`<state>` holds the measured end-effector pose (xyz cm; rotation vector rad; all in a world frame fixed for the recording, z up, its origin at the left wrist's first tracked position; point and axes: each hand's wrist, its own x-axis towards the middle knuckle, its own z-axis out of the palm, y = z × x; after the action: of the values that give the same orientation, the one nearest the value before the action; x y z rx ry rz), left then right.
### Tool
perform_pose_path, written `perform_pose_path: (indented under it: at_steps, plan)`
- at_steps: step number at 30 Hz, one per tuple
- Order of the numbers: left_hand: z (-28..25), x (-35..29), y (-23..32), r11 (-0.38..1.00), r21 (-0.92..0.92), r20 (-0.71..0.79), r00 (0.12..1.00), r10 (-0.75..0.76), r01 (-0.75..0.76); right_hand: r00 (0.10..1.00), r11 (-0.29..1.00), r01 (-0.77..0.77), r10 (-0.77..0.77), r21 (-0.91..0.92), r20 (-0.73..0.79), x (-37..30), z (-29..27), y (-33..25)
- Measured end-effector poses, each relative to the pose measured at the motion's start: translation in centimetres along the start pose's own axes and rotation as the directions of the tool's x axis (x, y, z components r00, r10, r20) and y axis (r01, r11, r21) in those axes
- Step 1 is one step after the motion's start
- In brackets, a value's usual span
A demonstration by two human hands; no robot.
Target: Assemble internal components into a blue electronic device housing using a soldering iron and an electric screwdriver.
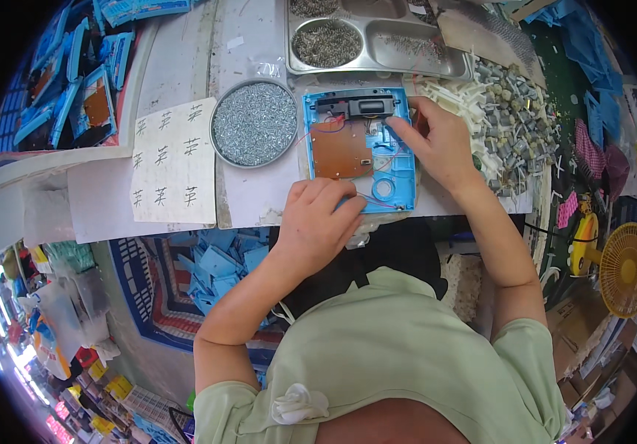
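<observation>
**Both hands on a blue casing at a very busy bench**

Just the head view here, so we're looking straight down at the worktop. We've got an open light-blue casing [405, 177] near the front edge of the bench, right between the two hands. Inside it we can see a brown circuit board [339, 155], a long black part [359, 107] across the far end, and some thin red and dark wires [331, 126].

The left hand [315, 222] sits at the casing's near left corner, fingers bent and bunched over the edge. A wire runs close by, but we can't tell if the fingertips pinch it.

The right hand [440, 148] is at the far right corner, thumb reaching in over the side wall near the black part, index finger spread away from it. The other fingers are mostly hidden, so we can't say how firmly it grips.

Around that, we spot a round dish [213, 129] full of small silvery pieces on the left, next to a paper sheet [174, 166] with handwriting. A metal compartment tray [365, 46] sits beyond the casing, and white plastic parts [448, 100] lie heaped with small grey cylinders [514, 126] to the right.
</observation>
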<state>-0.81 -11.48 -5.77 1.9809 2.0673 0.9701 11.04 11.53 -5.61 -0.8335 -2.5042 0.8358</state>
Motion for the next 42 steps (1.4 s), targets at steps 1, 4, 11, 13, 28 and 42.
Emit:
perform_pose_path:
  at_steps: [1,4,11,13,28,42]
  plan:
    - [0.0,0.2,0.1,1.000,0.004,0.017,1.000,-0.012,0.012,0.999,0.998,0.044,-0.045,-0.039,-0.021,0.0,0.1,0.2]
    - [-0.5,0.9,0.3,0.999,0.035,0.058,0.998,-0.026,0.024,0.988,0.985,0.134,-0.141,-0.104,-0.057,0.3,0.5,1.0]
    - [-1.5,0.8,0.6,0.998,0.050,0.138,0.990,-0.041,0.034,0.997,0.998,0.019,-0.024,0.063,0.078,1.3,-0.1,1.5]
    - [-1.4,1.0,0.5,0.997,0.039,0.156,0.985,-0.076,0.070,0.985,0.976,-0.115,0.088,0.186,0.147,0.8,-1.0,1.9]
    - [1.1,1.1,1.9,0.949,-0.136,0.118,0.946,0.301,-0.284,0.831,0.850,0.321,-0.465,0.418,0.306,-5.2,-4.6,-3.7]
    - [-0.5,-6.3,0.1,0.985,-0.029,0.122,0.979,-0.163,0.168,0.838,0.855,0.518,-0.514,0.029,0.182,-7.4,3.7,-7.8]
